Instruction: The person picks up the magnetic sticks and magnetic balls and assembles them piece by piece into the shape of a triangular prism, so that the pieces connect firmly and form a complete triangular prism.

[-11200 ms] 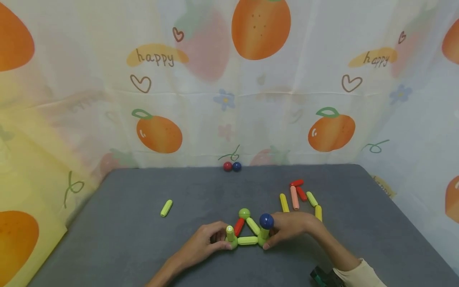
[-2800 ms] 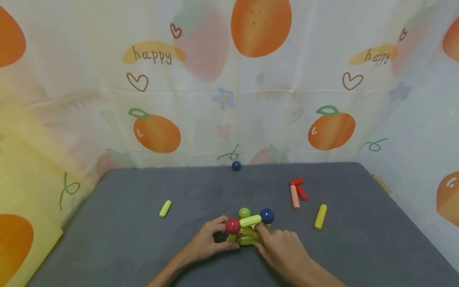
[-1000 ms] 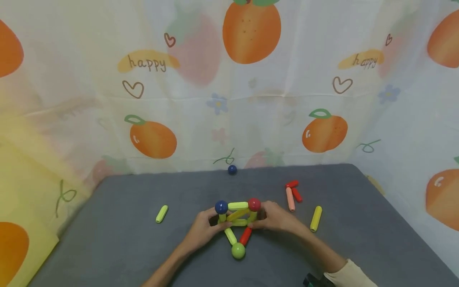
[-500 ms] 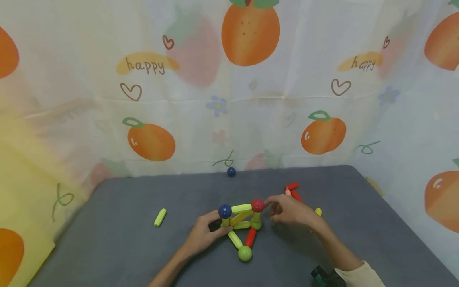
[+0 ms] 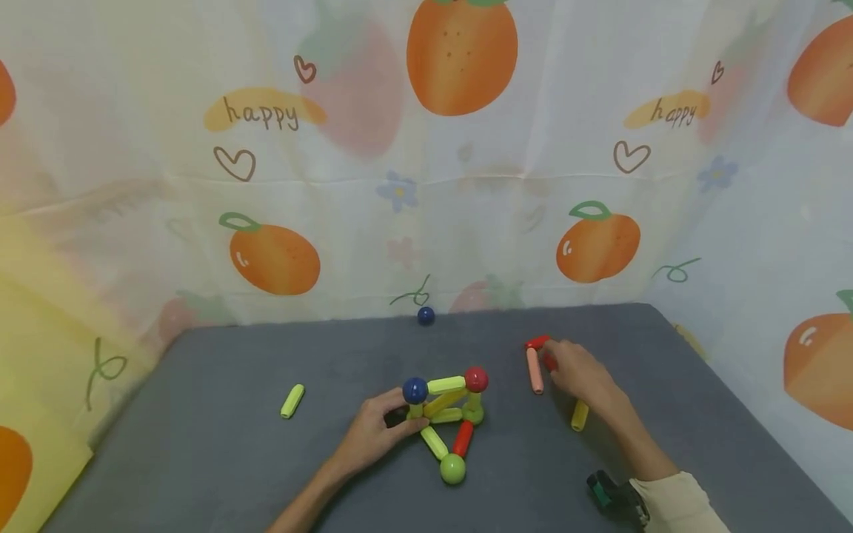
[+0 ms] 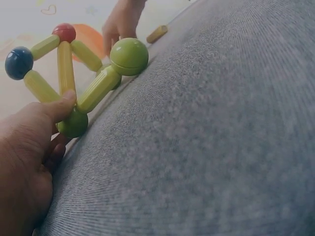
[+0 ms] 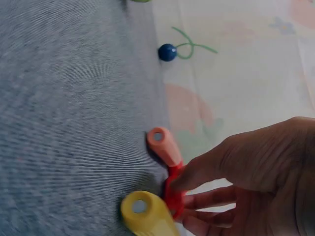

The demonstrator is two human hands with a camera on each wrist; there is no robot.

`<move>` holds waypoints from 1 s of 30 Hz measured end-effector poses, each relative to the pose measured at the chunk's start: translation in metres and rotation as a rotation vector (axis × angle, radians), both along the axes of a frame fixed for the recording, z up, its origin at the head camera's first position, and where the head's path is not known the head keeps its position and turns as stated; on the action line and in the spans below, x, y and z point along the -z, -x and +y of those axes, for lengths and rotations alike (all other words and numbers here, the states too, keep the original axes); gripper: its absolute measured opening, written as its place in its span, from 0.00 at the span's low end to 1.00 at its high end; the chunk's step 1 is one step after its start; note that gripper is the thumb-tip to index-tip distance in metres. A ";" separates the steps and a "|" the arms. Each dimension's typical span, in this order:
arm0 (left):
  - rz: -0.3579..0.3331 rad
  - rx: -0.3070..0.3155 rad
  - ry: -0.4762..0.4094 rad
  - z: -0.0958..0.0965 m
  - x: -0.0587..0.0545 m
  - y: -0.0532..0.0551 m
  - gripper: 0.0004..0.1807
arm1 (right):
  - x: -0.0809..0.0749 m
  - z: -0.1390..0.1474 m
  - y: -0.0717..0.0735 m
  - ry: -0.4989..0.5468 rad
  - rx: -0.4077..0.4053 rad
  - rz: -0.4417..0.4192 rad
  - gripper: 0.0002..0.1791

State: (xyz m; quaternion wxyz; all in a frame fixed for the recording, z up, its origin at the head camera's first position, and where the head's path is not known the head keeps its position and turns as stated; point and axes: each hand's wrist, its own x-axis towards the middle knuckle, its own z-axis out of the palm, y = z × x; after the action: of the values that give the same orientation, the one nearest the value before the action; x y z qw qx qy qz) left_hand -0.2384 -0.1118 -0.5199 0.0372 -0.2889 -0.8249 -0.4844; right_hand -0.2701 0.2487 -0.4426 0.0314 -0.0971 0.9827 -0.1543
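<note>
My left hand (image 5: 373,433) grips a magnetic ball-and-stick frame at its left corner, thumb and fingers around a green ball (image 6: 74,123) and stick ends. A blue ball (image 5: 415,390) and a red ball (image 5: 476,379) top its uprights, joined by a light-green stick (image 5: 446,385). A yellow stick (image 6: 66,69) runs diagonally below. Towards me, a light-green stick and a red stick (image 5: 463,439) meet at another green ball (image 5: 453,468). At the right, my right hand (image 5: 583,374) pinches a loose red magnetic stick (image 7: 174,196), partly hidden by the fingers.
Beside the right hand lie a pink stick (image 5: 535,371), another red stick (image 5: 537,342) and a yellow stick (image 5: 579,416), partly covered by the arm. A light-green stick (image 5: 292,401) lies at the left. One dark-blue ball (image 5: 426,315) sits at the table's back edge by the printed cloth.
The frame has been turned round, its lone green ball now towards me. My right hand has left the frame's red-ball side and moved right to the loose red stick. The left hand keeps its grip.
</note>
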 end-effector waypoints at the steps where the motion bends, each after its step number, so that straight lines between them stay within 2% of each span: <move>1: 0.003 -0.001 0.004 0.000 0.000 0.000 0.09 | -0.001 0.001 0.000 -0.003 0.004 -0.008 0.16; 4: -0.003 -0.006 0.006 0.001 0.000 0.001 0.10 | -0.003 0.003 -0.001 -0.021 0.015 -0.039 0.16; 8: -0.036 -0.006 -0.008 0.001 0.001 0.001 0.10 | -0.003 0.007 -0.004 -0.015 0.080 -0.102 0.05; 11: -0.051 0.003 -0.025 0.001 0.002 0.000 0.10 | -0.005 0.009 -0.005 0.007 0.114 -0.141 0.11; 14: -0.045 0.005 -0.038 0.002 0.002 -0.001 0.09 | -0.013 0.008 -0.009 0.033 0.082 -0.121 0.10; 17: -0.034 0.001 -0.039 0.002 0.003 -0.001 0.09 | -0.025 0.001 -0.015 0.080 -0.039 -0.085 0.13; 20: -0.030 -0.001 -0.041 0.002 0.003 -0.002 0.08 | -0.040 -0.010 -0.025 0.129 -0.191 -0.109 0.15; 26: -0.028 0.011 -0.059 0.002 0.002 -0.003 0.08 | -0.063 -0.038 -0.049 0.227 -0.416 -0.282 0.17; 30: -0.025 0.005 -0.059 0.000 0.001 -0.002 0.09 | -0.064 -0.060 -0.058 0.312 -0.575 -0.365 0.16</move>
State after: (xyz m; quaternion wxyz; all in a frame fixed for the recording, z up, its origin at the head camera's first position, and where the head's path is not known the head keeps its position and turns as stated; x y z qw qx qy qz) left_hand -0.2359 -0.1114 -0.5209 0.0342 -0.2838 -0.8099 -0.5121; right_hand -0.2125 0.1887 -0.3790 0.2328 -0.3437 0.8582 -0.3017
